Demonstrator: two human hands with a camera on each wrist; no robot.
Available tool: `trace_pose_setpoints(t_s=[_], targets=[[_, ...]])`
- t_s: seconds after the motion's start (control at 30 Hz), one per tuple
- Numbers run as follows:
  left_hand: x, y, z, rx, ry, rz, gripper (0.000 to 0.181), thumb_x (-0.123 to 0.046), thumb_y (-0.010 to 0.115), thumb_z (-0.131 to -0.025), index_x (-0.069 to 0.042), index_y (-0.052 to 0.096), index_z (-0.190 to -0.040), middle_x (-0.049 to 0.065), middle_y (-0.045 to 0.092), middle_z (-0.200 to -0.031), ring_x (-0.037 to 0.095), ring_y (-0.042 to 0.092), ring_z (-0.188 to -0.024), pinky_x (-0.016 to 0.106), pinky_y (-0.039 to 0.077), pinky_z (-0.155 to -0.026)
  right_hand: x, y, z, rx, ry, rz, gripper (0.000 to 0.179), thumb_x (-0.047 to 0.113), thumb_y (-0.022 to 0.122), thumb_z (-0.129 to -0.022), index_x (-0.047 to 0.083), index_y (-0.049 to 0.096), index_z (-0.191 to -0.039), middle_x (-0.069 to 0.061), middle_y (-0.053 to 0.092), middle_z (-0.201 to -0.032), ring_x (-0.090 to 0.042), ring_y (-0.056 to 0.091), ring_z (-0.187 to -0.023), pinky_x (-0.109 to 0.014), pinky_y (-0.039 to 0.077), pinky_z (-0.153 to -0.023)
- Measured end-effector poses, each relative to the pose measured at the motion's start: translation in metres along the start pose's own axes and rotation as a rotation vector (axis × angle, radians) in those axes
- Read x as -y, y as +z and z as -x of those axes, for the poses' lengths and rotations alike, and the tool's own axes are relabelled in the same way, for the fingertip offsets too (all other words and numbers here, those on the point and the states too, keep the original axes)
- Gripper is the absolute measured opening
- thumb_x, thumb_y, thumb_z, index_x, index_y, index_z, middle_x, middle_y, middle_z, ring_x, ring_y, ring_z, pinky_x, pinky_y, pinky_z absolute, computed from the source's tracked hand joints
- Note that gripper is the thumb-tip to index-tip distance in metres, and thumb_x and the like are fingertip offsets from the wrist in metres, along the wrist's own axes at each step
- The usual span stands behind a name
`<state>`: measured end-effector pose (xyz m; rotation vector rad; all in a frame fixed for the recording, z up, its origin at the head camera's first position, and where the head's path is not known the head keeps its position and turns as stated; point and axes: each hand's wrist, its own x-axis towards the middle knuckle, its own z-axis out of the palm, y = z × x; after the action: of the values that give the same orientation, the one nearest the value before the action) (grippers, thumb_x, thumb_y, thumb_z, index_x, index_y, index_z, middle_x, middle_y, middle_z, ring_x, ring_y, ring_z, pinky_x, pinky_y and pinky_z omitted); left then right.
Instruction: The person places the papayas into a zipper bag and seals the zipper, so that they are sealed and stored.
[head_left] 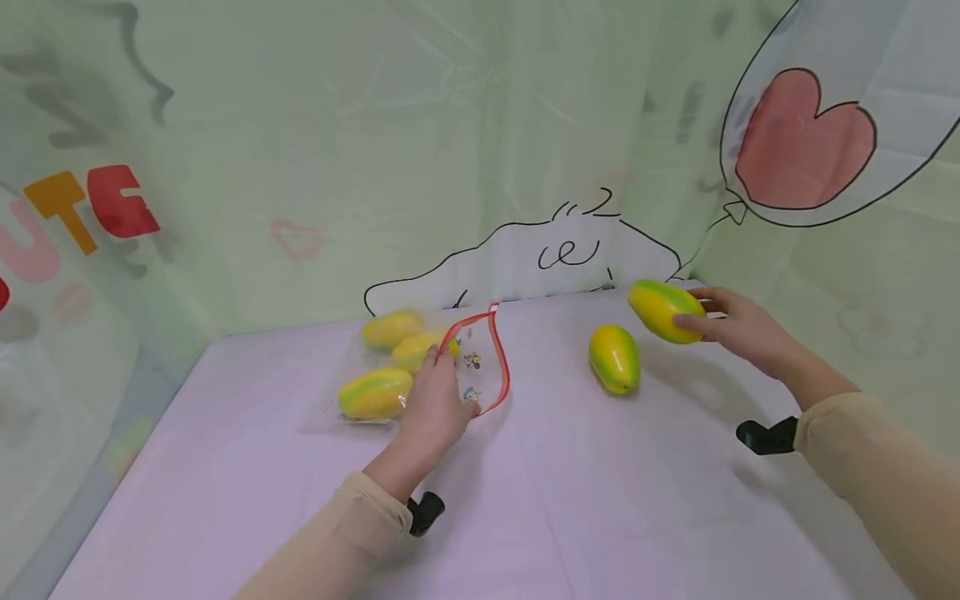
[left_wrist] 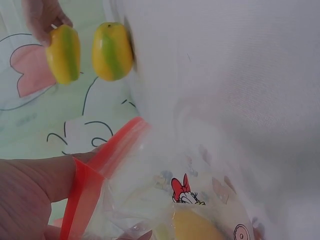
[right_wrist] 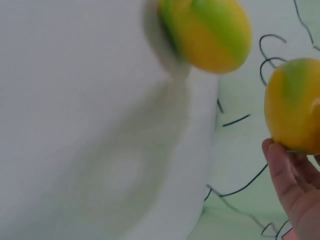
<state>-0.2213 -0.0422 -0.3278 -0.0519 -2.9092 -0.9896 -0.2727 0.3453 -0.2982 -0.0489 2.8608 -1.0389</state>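
Note:
My left hand (head_left: 435, 404) grips the red-edged mouth of a clear zip bag (left_wrist: 150, 170) printed with small cartoon figures. The bag lies on the table with its mouth parted toward the right. Inside it are three yellow-green papayas (head_left: 375, 394), partly blurred by the plastic. To the right and raised above the table, my right hand (head_left: 738, 325) holds another papaya (head_left: 664, 312) by its end, thumb on the near side. One more papaya (head_left: 615, 359) rests on the table just left of and below the held one.
A pale lilac cloth covers the table (head_left: 525, 517). Behind it hangs a light green curtain (head_left: 420, 150) with line drawings, a heart balloon (head_left: 810, 142) and coloured letters. Black wrist devices (head_left: 767, 436) stick out at both sleeves.

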Motion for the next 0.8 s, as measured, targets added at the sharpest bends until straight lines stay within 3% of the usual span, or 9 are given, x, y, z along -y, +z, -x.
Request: trace_pose_setpoints(t_s=[0.17, 0.43, 0.63, 0.8], targets=[[0.000, 0.000, 0.000, 0.000, 0.007, 0.010, 0.086, -0.006, 0.087, -0.080, 0.005, 0.040, -0.152, 0.021, 0.033, -0.164, 0.041, 0.045, -0.143, 0.051, 0.049, -0.108, 0.028, 0.010, 0.003, -0.007, -0.084, 0.000, 0.083, 0.050, 0.056, -0.102, -0.002, 0.024, -0.158, -0.032, 0.034, -0.155, -0.052, 0.039, -0.137, -0.069, 0.037, -0.110], [-0.001, -0.001, -0.002, 0.012, -0.010, 0.021, 0.087, -0.007, 0.087, -0.080, 0.004, 0.039, -0.153, 0.018, 0.032, -0.165, 0.040, 0.044, -0.144, 0.050, 0.049, -0.108, 0.073, 0.051, -0.002, 0.087, -0.221, -0.011, 0.069, 0.045, 0.064, -0.099, 0.006, 0.043, -0.151, -0.021, 0.052, -0.145, -0.040, 0.056, -0.128, -0.057, 0.049, -0.106], [0.000, 0.000, -0.002, 0.020, 0.000, 0.026, 0.085, -0.007, 0.086, -0.081, 0.005, 0.040, -0.152, 0.019, 0.031, -0.165, 0.042, 0.043, -0.144, 0.051, 0.045, -0.112, 0.101, 0.089, -0.008, 0.158, -0.252, -0.017, 0.067, 0.045, 0.068, -0.096, 0.006, 0.051, -0.147, -0.017, 0.061, -0.138, -0.033, 0.063, -0.121, -0.051, 0.051, -0.104], [0.002, 0.001, -0.002, 0.019, 0.017, 0.029, 0.083, -0.008, 0.085, -0.082, 0.005, 0.042, -0.151, 0.021, 0.031, -0.165, 0.047, 0.039, -0.146, 0.054, 0.040, -0.115, 0.120, 0.120, -0.013, 0.172, -0.242, -0.006, 0.065, 0.047, 0.070, -0.094, 0.006, 0.056, -0.142, -0.015, 0.065, -0.131, -0.028, 0.061, -0.114, -0.043, 0.054, -0.096]])
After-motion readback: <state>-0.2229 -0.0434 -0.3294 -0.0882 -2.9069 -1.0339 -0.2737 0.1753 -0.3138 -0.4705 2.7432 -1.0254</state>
